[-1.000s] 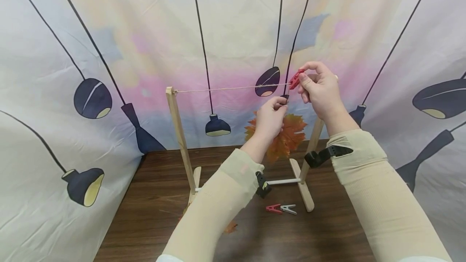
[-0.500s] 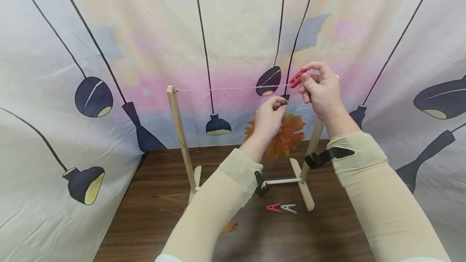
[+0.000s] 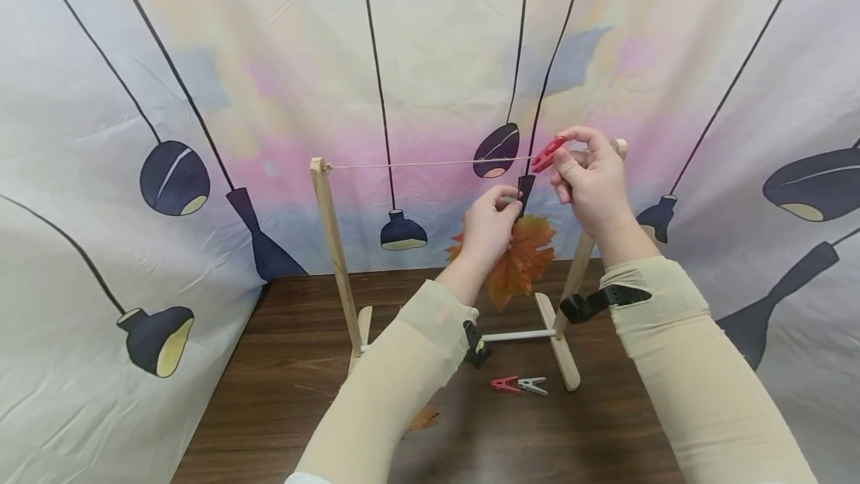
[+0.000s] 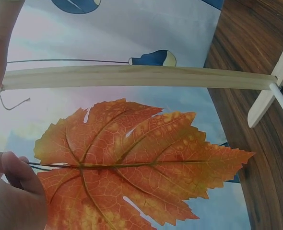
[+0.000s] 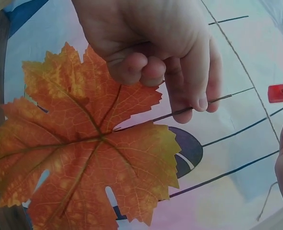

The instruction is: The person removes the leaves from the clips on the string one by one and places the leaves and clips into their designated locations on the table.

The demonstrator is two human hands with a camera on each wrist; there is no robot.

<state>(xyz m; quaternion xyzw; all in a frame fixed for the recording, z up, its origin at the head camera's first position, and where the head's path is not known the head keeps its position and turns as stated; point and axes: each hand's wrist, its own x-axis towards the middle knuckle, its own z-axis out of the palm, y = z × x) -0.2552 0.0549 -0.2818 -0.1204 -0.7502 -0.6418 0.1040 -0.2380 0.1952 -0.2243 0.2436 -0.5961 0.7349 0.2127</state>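
My left hand (image 3: 489, 226) pinches the thin stem of an orange artificial maple leaf (image 4: 132, 163), which hangs below the fingers, partly behind the hand in the head view. The stem's free end points up at the string (image 3: 410, 164). To the right, my right hand (image 3: 591, 178) holds a red clothespin (image 3: 548, 154) between thumb and forefinger, right at the string's level. In the right wrist view the clothespin (image 5: 281, 93) shows a small gap from the string (image 5: 242, 62), and the leaf (image 5: 84, 139) spreads broad and face-on.
The string runs between the left post (image 3: 332, 252) and right post (image 3: 579, 275) of a wooden stand, joined low by a white rod (image 3: 520, 335). On the table lie a red clothespin (image 3: 505, 385) and a white clothespin (image 3: 533, 385). Another leaf (image 3: 425, 417) shows beside my left forearm.
My left hand has dropped slightly down and left, carrying the leaf lower. My right hand has lowered a little with the red clothespin, which now tilts flatter.
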